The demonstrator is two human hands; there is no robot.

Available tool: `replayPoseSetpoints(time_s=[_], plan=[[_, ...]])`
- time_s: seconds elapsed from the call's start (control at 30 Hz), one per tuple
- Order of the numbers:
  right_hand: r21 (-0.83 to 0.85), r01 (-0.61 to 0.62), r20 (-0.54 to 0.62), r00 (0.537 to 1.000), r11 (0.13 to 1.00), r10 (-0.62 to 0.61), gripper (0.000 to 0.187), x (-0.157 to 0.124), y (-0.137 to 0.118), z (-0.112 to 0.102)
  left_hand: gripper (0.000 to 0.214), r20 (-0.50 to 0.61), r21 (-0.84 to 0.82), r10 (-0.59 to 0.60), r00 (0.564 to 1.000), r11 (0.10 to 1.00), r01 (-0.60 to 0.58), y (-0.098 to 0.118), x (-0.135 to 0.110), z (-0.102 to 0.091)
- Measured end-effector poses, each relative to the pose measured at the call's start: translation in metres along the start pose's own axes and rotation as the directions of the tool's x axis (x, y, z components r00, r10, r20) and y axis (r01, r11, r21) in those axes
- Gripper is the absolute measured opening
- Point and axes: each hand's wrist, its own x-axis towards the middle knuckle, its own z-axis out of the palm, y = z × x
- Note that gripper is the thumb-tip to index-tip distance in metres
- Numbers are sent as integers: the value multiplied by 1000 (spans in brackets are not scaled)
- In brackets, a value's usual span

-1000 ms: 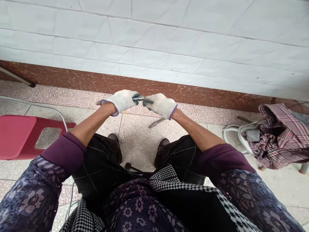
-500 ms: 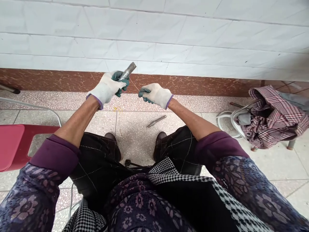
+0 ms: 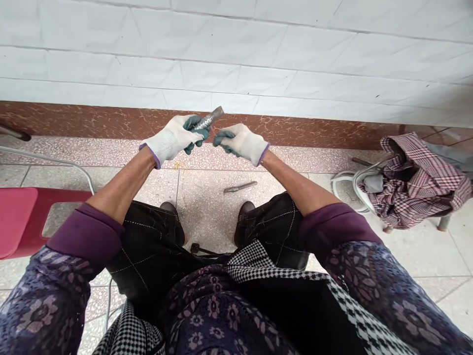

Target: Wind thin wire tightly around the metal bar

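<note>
Wrapped around a metal rod wound with silvery wire [image 3: 209,120], my left hand [image 3: 181,135] wears a white and green work glove. The rod's bare end points up and to the right, beyond the fingers. My right hand [image 3: 242,142], gloved alike, is closed close to the rod's right side; its fingertips pinch a thin wire that is hardly visible now. Below the hands shows a second thin metal rod [image 3: 240,187], partly wound, near floor height. I cannot tell whether it lies on the floor or hangs.
A tiled wall [image 3: 236,79] with a brown skirting [image 3: 314,130] runs just beyond my hands. A red chair [image 3: 22,217] stands at left. On the right, checked cloth [image 3: 421,182] covers a stool, beside a white coiled cord [image 3: 345,187]. Yellow scraps [image 3: 180,167] lie on the floor.
My left hand and its rod have moved right and slightly down, towards the right hand, narrowing the gap. The lower rod has turned to lie more level.
</note>
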Motion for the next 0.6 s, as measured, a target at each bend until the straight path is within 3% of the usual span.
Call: replayPoseSetpoints(time_s=[0.1,0.2,0.27,0.37,0.5,0.6], plan=[[-185,5,68,998,983,7,22,-8,-19,7,43,-10,224,-13,1000,975,15,-11,6,3],[-289,36,82,997,957,-13,23,-8,-22,4,42,105,470,-44,993,882,-10,-12,6,13],[-325,50,73,997,944,-28,22,-4,-14,0,41,194,497,-47,980,866,-57,-7,4,18],[-185,35,27,999,982,-30,20,3,3,-8,42,232,303,54,971,945,-125,-1,0,19],[233,41,-40,999,972,-33,21,9,16,-6,43,104,0,114,988,993,-114,-6,1,13],[222,-1,-10,1000,975,3,19,7,8,5,45,33,-93,68,997,994,-65,-16,5,8]])
